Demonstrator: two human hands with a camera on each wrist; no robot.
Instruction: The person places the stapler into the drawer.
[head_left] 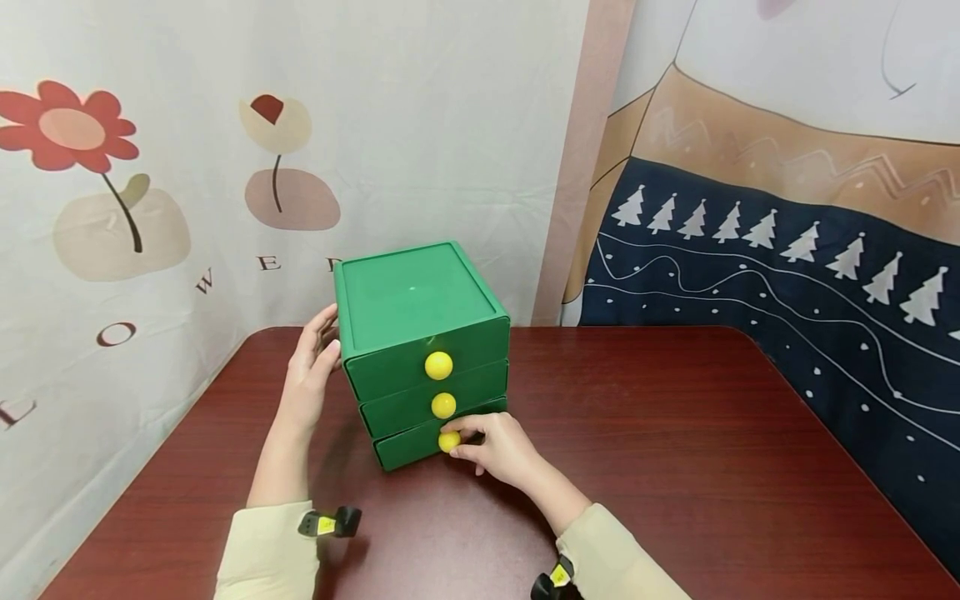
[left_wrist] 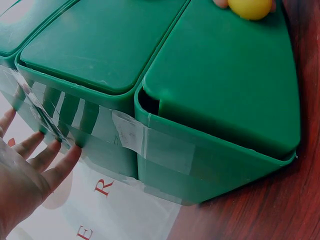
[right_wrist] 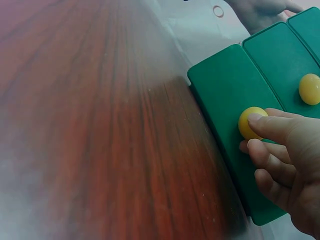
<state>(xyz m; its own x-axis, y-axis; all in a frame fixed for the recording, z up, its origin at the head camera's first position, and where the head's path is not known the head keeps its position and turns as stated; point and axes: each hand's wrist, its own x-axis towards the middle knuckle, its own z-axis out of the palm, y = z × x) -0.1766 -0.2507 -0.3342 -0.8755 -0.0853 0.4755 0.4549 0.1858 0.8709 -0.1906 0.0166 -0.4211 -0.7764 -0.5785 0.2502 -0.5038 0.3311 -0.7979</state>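
A green cabinet (head_left: 411, 292) with three stacked drawers stands on the table, its fronts turned toward me. Each drawer has a round yellow knob, one on the top drawer (head_left: 438, 365) and one on the middle drawer (head_left: 444, 406). My right hand (head_left: 504, 450) pinches the bottom knob (right_wrist: 250, 123) between thumb and fingers. The bottom drawer (left_wrist: 225, 75) sits in its frame, with a dark gap at one corner. On the cabinet's left side, over clear tape (left_wrist: 131, 131), my left hand (left_wrist: 30, 175) rests its spread, fairly straight fingertips.
The dark red wooden table (head_left: 675, 433) extends around the cabinet. Behind it hangs a pale curtain (head_left: 450, 125) printed with flowers and letters. A navy printed cloth (head_left: 750, 275) with white trees hangs at the right. A small black camera (head_left: 330, 522) is on the left wrist.
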